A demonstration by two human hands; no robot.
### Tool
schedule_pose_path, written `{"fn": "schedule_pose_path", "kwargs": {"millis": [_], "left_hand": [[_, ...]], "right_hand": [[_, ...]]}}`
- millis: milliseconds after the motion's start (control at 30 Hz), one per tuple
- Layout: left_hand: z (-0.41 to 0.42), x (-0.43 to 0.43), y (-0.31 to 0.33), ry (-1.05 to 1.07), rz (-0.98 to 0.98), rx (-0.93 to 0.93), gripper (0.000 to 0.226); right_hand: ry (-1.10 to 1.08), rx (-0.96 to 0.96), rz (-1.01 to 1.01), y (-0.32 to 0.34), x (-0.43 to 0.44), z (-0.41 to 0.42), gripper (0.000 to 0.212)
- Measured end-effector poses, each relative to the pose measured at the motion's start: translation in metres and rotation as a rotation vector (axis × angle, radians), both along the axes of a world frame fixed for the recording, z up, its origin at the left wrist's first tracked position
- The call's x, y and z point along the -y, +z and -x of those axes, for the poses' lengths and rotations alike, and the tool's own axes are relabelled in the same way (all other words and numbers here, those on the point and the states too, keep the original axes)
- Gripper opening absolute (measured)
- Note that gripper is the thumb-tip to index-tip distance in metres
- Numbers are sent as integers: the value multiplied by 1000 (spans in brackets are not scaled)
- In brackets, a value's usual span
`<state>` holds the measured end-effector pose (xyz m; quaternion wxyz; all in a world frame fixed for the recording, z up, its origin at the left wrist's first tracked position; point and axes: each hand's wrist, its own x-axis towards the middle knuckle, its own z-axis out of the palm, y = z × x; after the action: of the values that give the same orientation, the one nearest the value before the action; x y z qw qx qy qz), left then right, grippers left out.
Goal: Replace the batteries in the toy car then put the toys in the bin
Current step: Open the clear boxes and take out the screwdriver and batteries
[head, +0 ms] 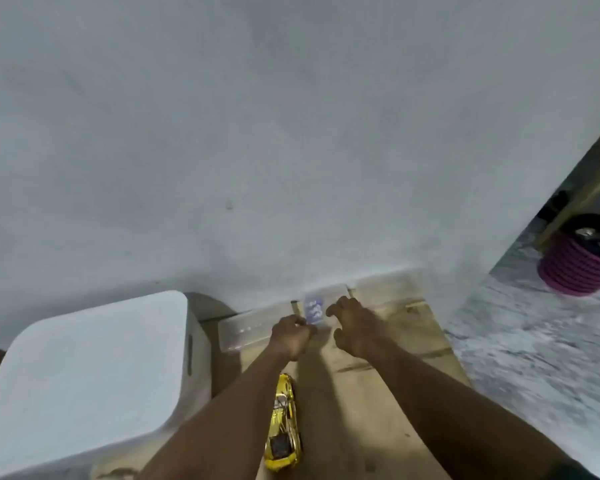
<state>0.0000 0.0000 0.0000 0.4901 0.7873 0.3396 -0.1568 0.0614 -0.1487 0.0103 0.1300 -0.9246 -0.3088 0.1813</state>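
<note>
1. Progress looks early: the car (pixel 283 424) lies belly-up near the table's (pixel 409 323) near edge, between the forearms. A dark square hollow at its near end is, I judge, the open battery bay. Whether cells sit in it is too blurred to tell.
2. Left hand (pixel 291 336) reaches to the far edge by the wall (pixel 257 133). Its fingers are curled, and thumb and fingertips seem to pinch the near corner of the pack (pixel 314 311), a small blue-and-white card against the wall.
3. Right hand (pixel 355 330) hovers just right of the pack, with fingers bent like a claw and spread, holding nothing. Its tips are close to the pack, but I cannot tell whether they touch.
4. Clear box (pixel 243 332) lies along the far edge, just left of the left hand.
5. Bin (pixel 84 375) stands off the table's left edge, white, and its top looks closed. No toy shows on it.
6. Done, by my reading: the car is turned over and the bay is likely opened.
7. Left to do: free fresh cells from the pack, seat them, close the bay, open the bin and put the toys in.
8. Basket (pixel 575 268), purple and ribbed, sits on the floor well off the right edge and takes no part.
</note>
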Motion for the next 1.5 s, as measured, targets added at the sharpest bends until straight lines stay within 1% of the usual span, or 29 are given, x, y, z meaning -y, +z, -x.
{"fn": "schedule_pose_path", "kwargs": {"millis": [67,100,200,267,333,367,500,567,700,833,933,1133,1267,1367,1500], "left_hand": [[-12,4,-11,58,6,0,48],[-18,5,-14,86,27,2,55],[-35,9,-27,226,65,10,48],[-43,10,-36,285,76,12,55],[-50,10,-43,327,59,10,63],[-52,10,-45,338,53,9,62],[-55,8,-46,367,9,40,34],[-55,5,-53,376,-14,50,28],[-49,4,-60,418,0,71,36],[-48,2,-62,460,47,98,38],[-49,-1,-64,472,74,105,36],[-50,-10,-71,442,125,100,19],[-51,-15,-77,410,177,100,21],[-55,-17,-82,385,230,127,19],[-57,-15,-83,390,304,149,21]], "right_hand": [[26,15,10,-8,-3,-12,52],[48,34,4,-15,-5,-19,55],[131,92,38,-46,-14,-39,63],[122,159,38,-64,-16,-47,66],[127,173,49,-77,-19,-50,68],[136,174,65,-76,-19,-47,68],[127,224,102,-82,-21,-44,65],[113,229,112,-85,-21,-40,63],[159,283,174,-91,-19,-37,71],[226,311,249,-84,-21,-41,71],[295,311,281,-81,-21,-43,69],[356,357,324,-67,-30,-44,62],[362,404,358,-66,-33,-40,65],[367,424,353,-69,-35,-42,60],[328,399,333,-84,-38,-36,62]]}}
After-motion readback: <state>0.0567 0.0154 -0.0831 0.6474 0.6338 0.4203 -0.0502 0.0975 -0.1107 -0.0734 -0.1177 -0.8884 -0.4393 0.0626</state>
